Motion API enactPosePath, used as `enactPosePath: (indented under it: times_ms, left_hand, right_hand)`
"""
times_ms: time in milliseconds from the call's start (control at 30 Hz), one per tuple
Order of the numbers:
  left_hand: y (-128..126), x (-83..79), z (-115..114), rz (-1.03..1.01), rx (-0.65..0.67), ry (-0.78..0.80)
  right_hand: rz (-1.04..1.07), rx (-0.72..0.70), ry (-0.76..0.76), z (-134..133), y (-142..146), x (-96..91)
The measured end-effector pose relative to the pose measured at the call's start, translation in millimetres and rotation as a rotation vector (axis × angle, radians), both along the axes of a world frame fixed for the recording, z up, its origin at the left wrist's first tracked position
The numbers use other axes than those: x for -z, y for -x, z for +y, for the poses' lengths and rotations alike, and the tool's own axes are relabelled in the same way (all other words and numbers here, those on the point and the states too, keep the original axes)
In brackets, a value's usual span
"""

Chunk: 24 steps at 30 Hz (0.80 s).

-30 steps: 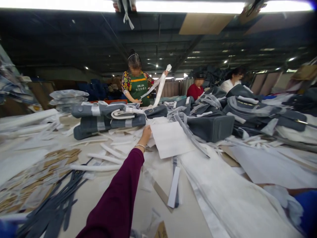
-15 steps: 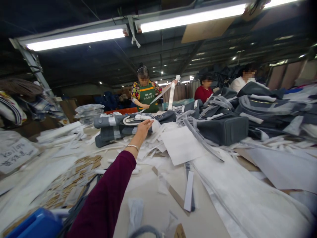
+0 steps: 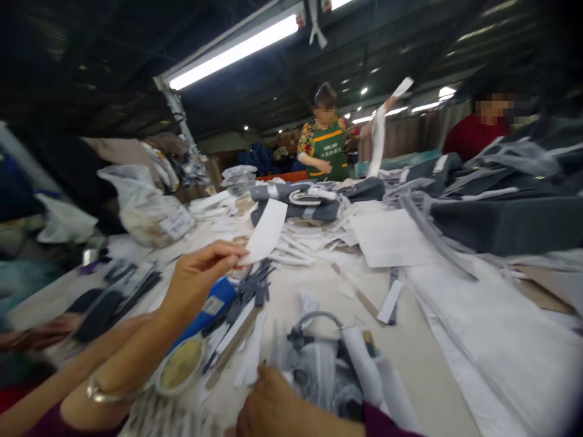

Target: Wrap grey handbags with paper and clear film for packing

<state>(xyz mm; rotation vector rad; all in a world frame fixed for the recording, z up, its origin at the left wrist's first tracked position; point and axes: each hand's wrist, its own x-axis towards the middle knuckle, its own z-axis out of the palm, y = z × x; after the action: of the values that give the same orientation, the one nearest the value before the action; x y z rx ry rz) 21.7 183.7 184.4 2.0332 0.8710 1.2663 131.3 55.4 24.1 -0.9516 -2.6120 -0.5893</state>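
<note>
My left hand point(image 3: 200, 279) is raised over the table and pinches the lower end of a white strip point(image 3: 266, 233), which stands up and away from me. My right hand point(image 3: 273, 406) lies at the bottom edge against a grey bag part with a curved handle point(image 3: 314, 358) wrapped in clear plastic; its fingers are blurred and mostly hidden. A white rolled piece point(image 3: 368, 370) lies just right of that part.
A blue container point(image 3: 214, 303), a small bowl of yellowish paste point(image 3: 182, 364) and grey strips point(image 3: 250, 291) sit under my left hand. White sheets point(image 3: 392, 237) and grey bags point(image 3: 501, 224) crowd the right. A person in a green apron point(image 3: 325, 145) lifts a strip; another's hand point(image 3: 40, 331) rests at left.
My left arm has drawn back from the far grey bundle with a white strip pinched in it. The view has dropped and turned left, bringing my right hand and the wrapped bag part into sight.
</note>
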Motion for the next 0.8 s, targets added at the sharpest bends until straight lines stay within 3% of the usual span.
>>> enactPosePath:
  times_ms: [100,167,233,300,433,600,700,800]
  left_hand:
    - [89.7,40.5,-81.6,0.137,-0.074,0.097]
    - [135.6,62.8,-127.2,0.187,-0.034,0.264]
    - [165.5,78.7,-159.3,0.252,0.032,0.490]
    - [177.6,89.6,-174.6,0.345,-0.025,0.633]
    - [159.9,113.7,-164.7,0.636,-0.344,0.509]
    - [119.5,152.6,-139.4,0.896,-0.464,0.355]
    - [112.4,162.2,-132.3,0.819,-0.470,0.363]
    - [120.4,158.9,-129.8,0.536,-0.369,0.409]
  right_hand:
    - [0.098,-0.138,0.044,1.0,6.8,13.8]
    - [0.119,-0.152,0.024,2.0,8.8,18.3]
    - [0.085,-0.141,0.008,1.7,9.6,18.7]
    - [0.027,-0.124,0.035,0.7,10.4,15.7]
    - [-0.114,-0.100,0.165,-0.5,15.8,3.0]
    - [-0.163,-0.013,0.350,0.3,23.3,-8.4]
    - [-0.098,0.016,0.435,1.0,22.1,-7.7]
    - [-0.007,-0.031,0.480,1.4,16.7,-8.9]
